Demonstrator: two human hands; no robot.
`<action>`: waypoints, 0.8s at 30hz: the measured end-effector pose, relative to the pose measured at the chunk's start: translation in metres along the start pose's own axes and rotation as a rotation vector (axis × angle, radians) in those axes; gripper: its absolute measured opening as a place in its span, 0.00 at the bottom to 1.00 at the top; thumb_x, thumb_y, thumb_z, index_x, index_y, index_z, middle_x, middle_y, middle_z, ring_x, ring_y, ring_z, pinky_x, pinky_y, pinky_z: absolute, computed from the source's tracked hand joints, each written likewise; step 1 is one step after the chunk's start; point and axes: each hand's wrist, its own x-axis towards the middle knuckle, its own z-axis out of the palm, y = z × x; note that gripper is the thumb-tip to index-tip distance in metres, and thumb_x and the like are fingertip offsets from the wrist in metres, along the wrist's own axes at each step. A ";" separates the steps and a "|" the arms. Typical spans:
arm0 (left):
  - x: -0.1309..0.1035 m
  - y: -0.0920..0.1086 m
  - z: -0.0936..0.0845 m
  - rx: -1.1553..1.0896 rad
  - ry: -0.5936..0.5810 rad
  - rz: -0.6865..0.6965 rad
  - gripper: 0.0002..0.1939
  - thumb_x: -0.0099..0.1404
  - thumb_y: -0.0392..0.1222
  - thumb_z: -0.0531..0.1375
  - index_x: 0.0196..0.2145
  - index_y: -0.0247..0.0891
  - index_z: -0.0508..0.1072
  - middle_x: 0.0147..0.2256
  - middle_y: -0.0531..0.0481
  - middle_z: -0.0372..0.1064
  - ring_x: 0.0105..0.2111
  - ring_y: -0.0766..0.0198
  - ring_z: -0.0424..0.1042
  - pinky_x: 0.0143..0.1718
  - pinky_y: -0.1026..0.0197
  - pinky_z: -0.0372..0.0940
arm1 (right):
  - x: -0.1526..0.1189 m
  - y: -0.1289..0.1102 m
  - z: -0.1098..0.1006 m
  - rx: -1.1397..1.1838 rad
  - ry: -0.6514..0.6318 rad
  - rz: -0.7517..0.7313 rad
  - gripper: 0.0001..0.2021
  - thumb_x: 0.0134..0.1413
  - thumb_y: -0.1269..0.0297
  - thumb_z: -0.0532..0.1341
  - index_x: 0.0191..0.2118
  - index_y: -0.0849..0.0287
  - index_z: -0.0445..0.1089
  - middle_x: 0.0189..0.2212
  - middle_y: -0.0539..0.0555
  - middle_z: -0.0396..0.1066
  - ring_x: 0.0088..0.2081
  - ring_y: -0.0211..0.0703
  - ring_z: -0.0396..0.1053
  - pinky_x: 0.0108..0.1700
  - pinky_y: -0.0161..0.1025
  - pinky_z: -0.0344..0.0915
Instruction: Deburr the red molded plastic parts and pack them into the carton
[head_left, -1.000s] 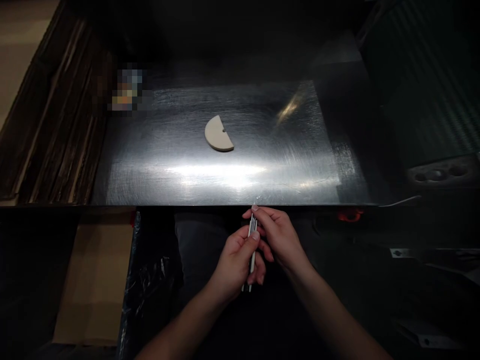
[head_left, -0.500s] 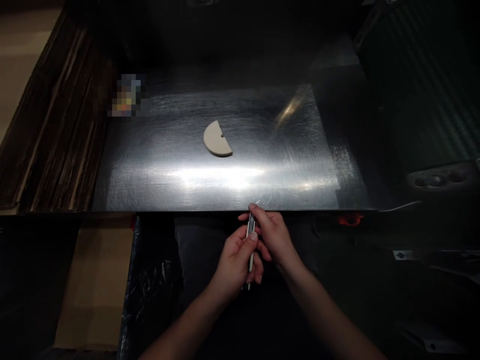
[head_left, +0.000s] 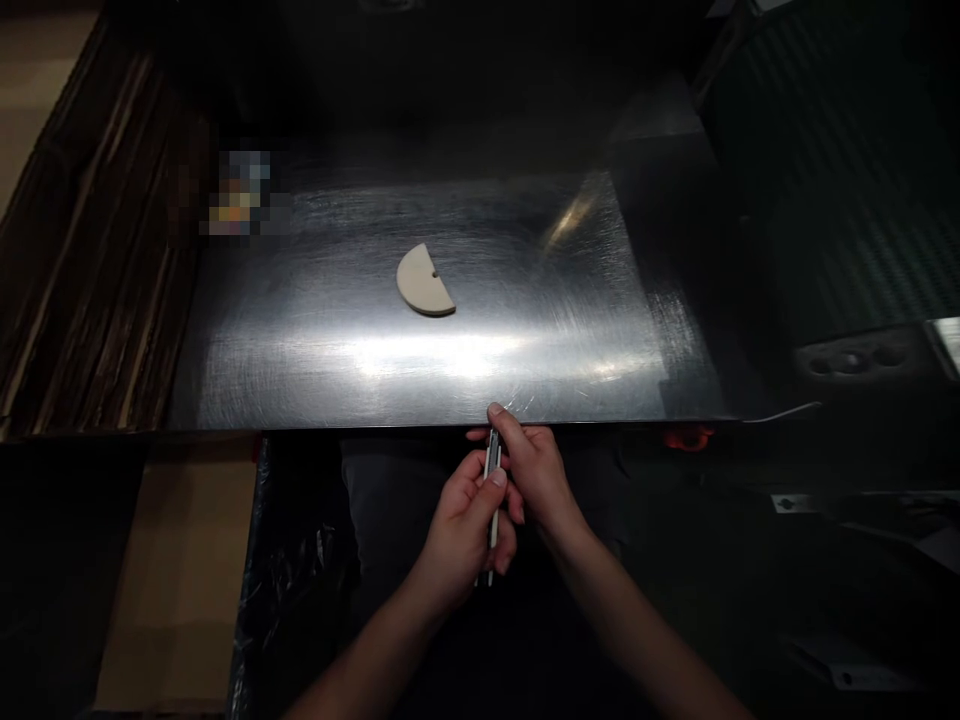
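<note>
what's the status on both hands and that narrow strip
Left hand gripping narrow strip. Right hand at its upper end. Cream half-disc on metal table, apart from hands.

A single camera worn on the head looks forward and down over the person's own forearms (head_left: 615, 610), which enter from the bottom edge; the left hand (head_left: 457, 525) and right hand (head_left: 536, 475) sit below center, nearer the lens than the bench (head_left: 337, 395), whose front edge crosses beneath mid-frame; its metal top recedes into darkness, with stacked cardboard (head_left: 90, 250) bounding the view at left.
</note>
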 end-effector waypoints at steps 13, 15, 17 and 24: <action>-0.001 -0.002 0.000 -0.033 0.006 -0.014 0.17 0.74 0.55 0.63 0.45 0.38 0.68 0.27 0.59 0.70 0.10 0.78 0.59 0.12 0.74 0.47 | 0.003 0.004 -0.002 0.014 0.042 -0.138 0.26 0.54 0.37 0.67 0.28 0.60 0.81 0.18 0.50 0.69 0.23 0.40 0.68 0.26 0.35 0.64; -0.001 -0.002 -0.001 -0.038 -0.002 -0.015 0.16 0.75 0.55 0.62 0.44 0.38 0.68 0.26 0.59 0.70 0.10 0.78 0.58 0.12 0.74 0.47 | 0.004 0.005 -0.002 0.019 0.055 -0.140 0.26 0.54 0.37 0.67 0.26 0.59 0.78 0.18 0.49 0.67 0.23 0.40 0.66 0.26 0.35 0.63; -0.001 -0.002 -0.001 -0.031 -0.006 -0.016 0.16 0.75 0.54 0.61 0.44 0.39 0.67 0.26 0.60 0.69 0.10 0.78 0.57 0.12 0.74 0.47 | 0.005 0.006 -0.001 0.022 0.074 -0.133 0.25 0.53 0.38 0.68 0.23 0.58 0.74 0.18 0.48 0.65 0.22 0.38 0.63 0.26 0.35 0.62; -0.002 0.001 0.001 -0.032 0.000 -0.029 0.17 0.74 0.56 0.63 0.42 0.40 0.66 0.24 0.61 0.69 0.10 0.77 0.57 0.13 0.73 0.48 | 0.006 0.013 0.004 0.051 0.116 -0.125 0.23 0.55 0.41 0.67 0.24 0.56 0.68 0.18 0.46 0.63 0.20 0.37 0.58 0.23 0.37 0.57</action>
